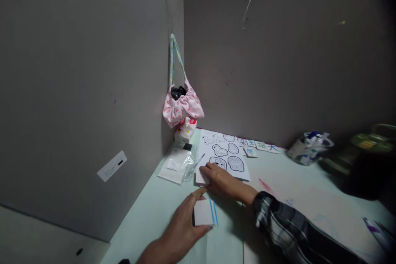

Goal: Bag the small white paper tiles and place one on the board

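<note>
My left hand point(182, 218) is closed around a small stack of white cards point(203, 213) with blue lines along its right side. The thumb lies at the near edge and the fingers at the far edge. Just beyond, my right hand point(219, 179) has its fingers curled over another small white block, perhaps a card stack point(201, 179). It rests at the near edge of a sheet of black-outlined drawings point(220, 150). A slim pen point(198, 163) lies to the left of the right hand. The undersides of both white stacks are hidden.
At left are a clear plastic packet point(175, 163) and a tissue pack point(186, 131). Above them hangs a pink dotted cloth bag point(182, 107). Several character cards point(261, 145) lie along the back partition. A pen holder point(306, 150) and a dark, blurred pot-like object point(361, 169) stand at right.
</note>
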Demonstrator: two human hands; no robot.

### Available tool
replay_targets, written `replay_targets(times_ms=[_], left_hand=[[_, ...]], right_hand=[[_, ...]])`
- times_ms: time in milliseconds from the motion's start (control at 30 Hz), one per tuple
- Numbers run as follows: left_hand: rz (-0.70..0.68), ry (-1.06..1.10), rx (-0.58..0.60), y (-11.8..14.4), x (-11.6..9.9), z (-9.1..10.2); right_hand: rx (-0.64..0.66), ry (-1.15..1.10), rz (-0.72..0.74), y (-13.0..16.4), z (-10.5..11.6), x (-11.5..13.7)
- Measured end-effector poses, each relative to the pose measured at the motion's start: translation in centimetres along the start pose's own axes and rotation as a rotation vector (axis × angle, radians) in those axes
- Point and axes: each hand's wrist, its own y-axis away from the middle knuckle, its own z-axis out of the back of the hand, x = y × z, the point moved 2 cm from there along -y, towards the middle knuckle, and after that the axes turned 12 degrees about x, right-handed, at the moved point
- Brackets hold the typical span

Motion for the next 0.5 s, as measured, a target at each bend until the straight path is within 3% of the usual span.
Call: replay_targets(times_ms=[167, 300, 500], left_hand=[[0.064, 0.013, -0.059, 1.4, -0.6, 2.0], [0.105, 0.059, -0.113, 1.9, -0.3, 3.1], [-0.02, 0.725, -0.075, 1.8, -0.6, 2.7]], right_hand=[[-0.004, -0.169, -0.008, 0.3, 0.1, -0.7], [0.013, -0.464, 0.028, 1.5, 1.1, -0.7], [0.053, -0.923, 0.141, 4.8, 1.2, 0.8]])
